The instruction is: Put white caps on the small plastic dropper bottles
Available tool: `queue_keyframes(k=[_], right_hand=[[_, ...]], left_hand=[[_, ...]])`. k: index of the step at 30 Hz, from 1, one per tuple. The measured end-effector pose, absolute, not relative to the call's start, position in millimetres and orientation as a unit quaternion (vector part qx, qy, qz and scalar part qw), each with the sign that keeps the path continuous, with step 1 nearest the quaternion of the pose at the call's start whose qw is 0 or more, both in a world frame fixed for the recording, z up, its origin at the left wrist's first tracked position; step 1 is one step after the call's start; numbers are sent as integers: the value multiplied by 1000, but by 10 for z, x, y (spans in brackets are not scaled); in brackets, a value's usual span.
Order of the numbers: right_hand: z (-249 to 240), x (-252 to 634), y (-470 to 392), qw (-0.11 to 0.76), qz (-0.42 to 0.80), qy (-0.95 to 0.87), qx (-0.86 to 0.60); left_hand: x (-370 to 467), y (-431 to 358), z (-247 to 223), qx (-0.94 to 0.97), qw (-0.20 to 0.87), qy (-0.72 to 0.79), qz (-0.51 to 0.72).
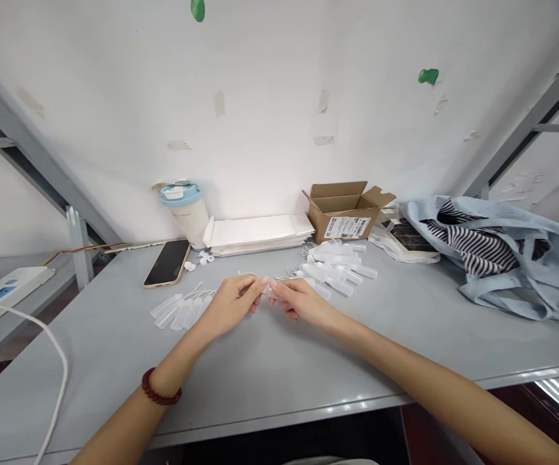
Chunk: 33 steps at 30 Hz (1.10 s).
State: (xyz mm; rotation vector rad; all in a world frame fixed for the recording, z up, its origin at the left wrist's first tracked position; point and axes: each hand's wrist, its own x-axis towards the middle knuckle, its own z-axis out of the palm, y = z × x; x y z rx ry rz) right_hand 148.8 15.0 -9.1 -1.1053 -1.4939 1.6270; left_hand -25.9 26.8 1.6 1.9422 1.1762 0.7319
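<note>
My left hand [231,302] and my right hand [304,302] meet over the middle of the table. Their thumbs and fingertips pinch a small translucent plastic tube [270,292], mostly covered by the fingers. Left of my left hand lies a cluster of similar clear tubes [182,311] with thin white loops. Beyond my right hand, a bigger pile of these tubes [340,266] spreads in front of a cardboard box. Several small white caps [205,258] lie near the cup.
At the back stand a cup with a blue lid [187,210], a stack of white envelopes [260,232] and an open cardboard box [344,216]. A phone [167,263] lies left. A light blue cloth bag [497,245] sits right. A white cable [61,361] crosses the left edge.
</note>
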Motion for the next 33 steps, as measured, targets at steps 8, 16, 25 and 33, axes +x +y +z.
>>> queue_keyframes(k=[8, 16, 25, 33], right_hand=[[-324, 1431, 87, 365, -45, -861, -351], [-227, 1449, 83, 395, -16, -842, -367], [-65, 1490, 125, 361, 499, -675, -406], [-27, 1457, 100, 344, 634, -536, -439]], left_hand=[[-321, 289, 83, 760, 430, 438, 215], [-286, 241, 97, 733, 471, 431, 233], [-197, 192, 33, 729, 408, 486, 258], [-166, 178, 7, 821, 250, 423, 292]])
